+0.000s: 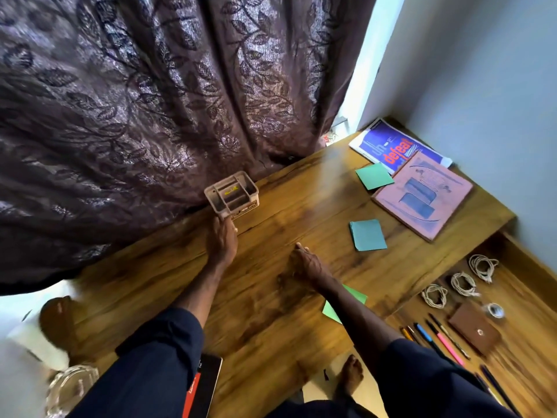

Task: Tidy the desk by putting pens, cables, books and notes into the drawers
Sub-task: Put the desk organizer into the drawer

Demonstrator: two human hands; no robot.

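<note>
Left hand [222, 241] reaches to the small organiser box [232, 193] at the worktop's [271, 206] far edge, fingertips hidden at its near corner, so can't tell if that grip has closed. Right hand [306, 262] lies flat on the wood, grip open. Pens [449, 345] sit side by side in the open drawer [518, 297] at right, long axes slanting far-left to near-right, coiled cables [462, 283] beyond them. Books [422, 194] and notes [367, 235] lie near the pale wall [482, 86]; a patterned curtain [150, 101] hangs behind.
</note>
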